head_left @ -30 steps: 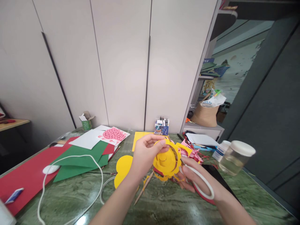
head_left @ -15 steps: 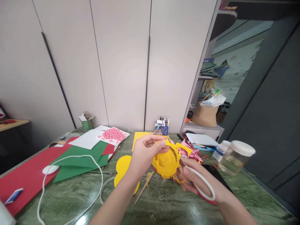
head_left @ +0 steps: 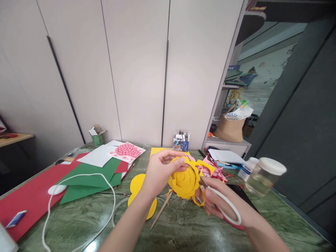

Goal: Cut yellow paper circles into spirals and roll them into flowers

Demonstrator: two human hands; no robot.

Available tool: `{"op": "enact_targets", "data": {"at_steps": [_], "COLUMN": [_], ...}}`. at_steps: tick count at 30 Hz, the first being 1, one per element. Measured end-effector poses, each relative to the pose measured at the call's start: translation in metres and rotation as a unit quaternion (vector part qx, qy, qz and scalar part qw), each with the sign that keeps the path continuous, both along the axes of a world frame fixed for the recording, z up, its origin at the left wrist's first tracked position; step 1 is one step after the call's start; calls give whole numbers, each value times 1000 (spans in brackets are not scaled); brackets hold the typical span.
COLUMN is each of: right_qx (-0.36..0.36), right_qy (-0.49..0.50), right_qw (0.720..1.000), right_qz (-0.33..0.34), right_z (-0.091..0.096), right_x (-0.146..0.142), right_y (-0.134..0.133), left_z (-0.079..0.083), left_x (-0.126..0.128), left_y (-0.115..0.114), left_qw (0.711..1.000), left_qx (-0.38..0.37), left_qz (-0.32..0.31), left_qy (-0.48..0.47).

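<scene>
My left hand (head_left: pixel 164 168) pinches the upper left edge of a yellow paper spiral (head_left: pixel 184 182) with a scalloped outline, held above the table. My right hand (head_left: pixel 217 196) is closed round the handles of scissors (head_left: pixel 228 203), white on top and red below. Their blades are at the spiral's right side, partly hidden by paper and fingers. A thin yellow offcut hangs beneath them. Below my left forearm lie rounded yellow paper shapes (head_left: pixel 137 183), and beside them a pointed wooden stick (head_left: pixel 161 211). Pink and red paper scraps (head_left: pixel 214 171) lie behind my right hand.
Red paper (head_left: pixel 23 203), green paper (head_left: pixel 91 178), a white mouse (head_left: pixel 57 189) and a looped white cable (head_left: pixel 114 199) cover the left. A lidded jar (head_left: pixel 265 176) and white bottle (head_left: pixel 248 168) stand right. A pen box (head_left: pixel 181 141) stands at the back.
The yellow spiral has shifted slightly left and turned a little in my left hand. The scissors' blades show more at its right edge, and the offcut hangs differently. My right hand has barely moved.
</scene>
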State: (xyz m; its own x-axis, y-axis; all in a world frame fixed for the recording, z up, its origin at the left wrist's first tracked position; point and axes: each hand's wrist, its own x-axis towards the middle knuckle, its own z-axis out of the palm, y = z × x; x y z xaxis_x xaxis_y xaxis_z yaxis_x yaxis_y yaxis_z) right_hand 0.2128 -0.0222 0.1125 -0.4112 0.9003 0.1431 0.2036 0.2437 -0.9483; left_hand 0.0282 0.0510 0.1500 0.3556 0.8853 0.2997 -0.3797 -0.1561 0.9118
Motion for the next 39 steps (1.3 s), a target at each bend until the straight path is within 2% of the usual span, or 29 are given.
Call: {"op": "enact_targets", "data": {"at_steps": [6,10,25,39], "right_qx": [23,22,53,-52], "right_qy": [-9,-1,-35,24], "right_qw": [999,998,996,997], "right_qz": [-38,-60,-58,-46], "right_z": [6,11,9,0], "right_x": [-4,-6,-5,5], "right_y": [-1,-1,-4,-5], "left_z": [0,-1,1,5], "left_x": [2,2,0,-5], "left_y": [1,1,-3,-2], "left_qw": [1000,998,996,994], "left_qx": [13,31,37,50], "left_qz": [19,55,71,77], "left_qy": [11,5,32,52]}}
